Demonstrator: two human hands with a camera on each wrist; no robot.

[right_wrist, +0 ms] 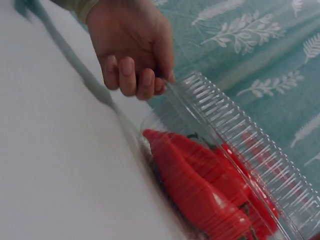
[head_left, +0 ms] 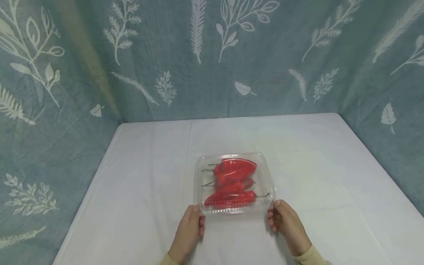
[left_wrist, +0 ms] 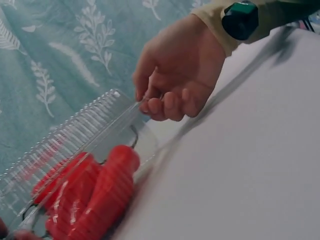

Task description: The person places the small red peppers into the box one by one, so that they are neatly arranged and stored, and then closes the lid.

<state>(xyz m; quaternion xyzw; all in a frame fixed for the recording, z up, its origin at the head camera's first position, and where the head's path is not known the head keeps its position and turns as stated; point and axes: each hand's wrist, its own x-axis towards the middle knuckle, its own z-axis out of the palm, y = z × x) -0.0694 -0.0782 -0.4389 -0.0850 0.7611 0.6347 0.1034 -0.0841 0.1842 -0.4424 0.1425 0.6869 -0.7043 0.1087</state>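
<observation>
A clear plastic lidded box (head_left: 265, 167) rests on the white table with several long red peppers (head_left: 233, 178) inside, their thin green stems showing. At its near left corner my left hand (head_left: 188, 230) pinches the rim between thumb and fingers. The right hand (head_left: 289, 226) grips the near right corner likewise. Across the box in the left wrist view, the right hand (left_wrist: 180, 70) has its thumb on the rim edge and its fingers curled beneath. The right wrist view shows the left hand (right_wrist: 130, 45) pinching the opposite corner. The lid lies over the peppers.
The white-covered table (head_left: 149, 165) extends round the box on all sides. A teal curtain (head_left: 212, 88) printed with white leaves hangs behind and along both sides of it. A dark device (left_wrist: 240, 21) is strapped to the right wrist.
</observation>
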